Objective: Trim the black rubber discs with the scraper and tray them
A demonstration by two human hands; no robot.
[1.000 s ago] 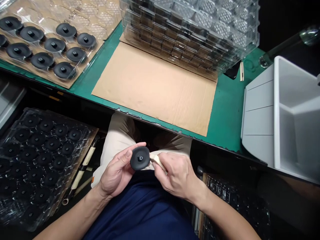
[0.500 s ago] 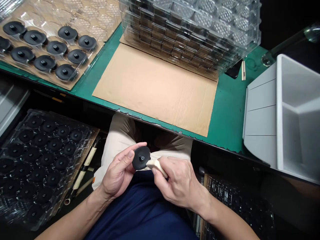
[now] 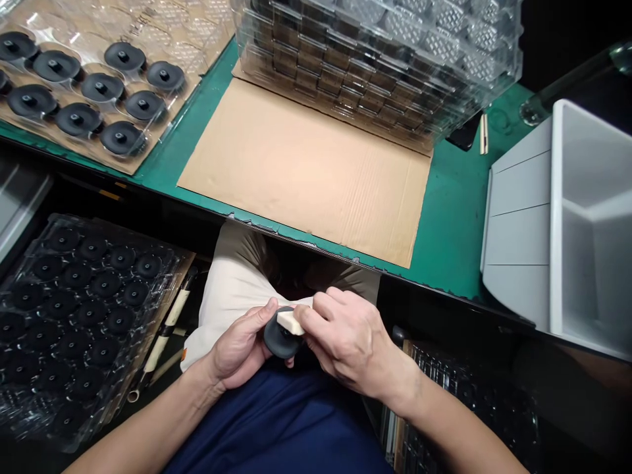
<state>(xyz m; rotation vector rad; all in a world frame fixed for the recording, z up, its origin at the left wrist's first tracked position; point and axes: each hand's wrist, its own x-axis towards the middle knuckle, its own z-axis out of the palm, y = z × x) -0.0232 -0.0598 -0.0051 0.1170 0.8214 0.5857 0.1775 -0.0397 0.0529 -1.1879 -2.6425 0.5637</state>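
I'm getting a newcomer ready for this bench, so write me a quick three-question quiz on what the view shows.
1. Choose one: what is in the right hand?
A) a screwdriver
B) a pale block
C) a clear tray
2. True or false: the grey bin stands to the right of the cardboard sheet.
3. Fill in: the black disc is held in the ____.

Key: 1. B; 2. True; 3. left hand.
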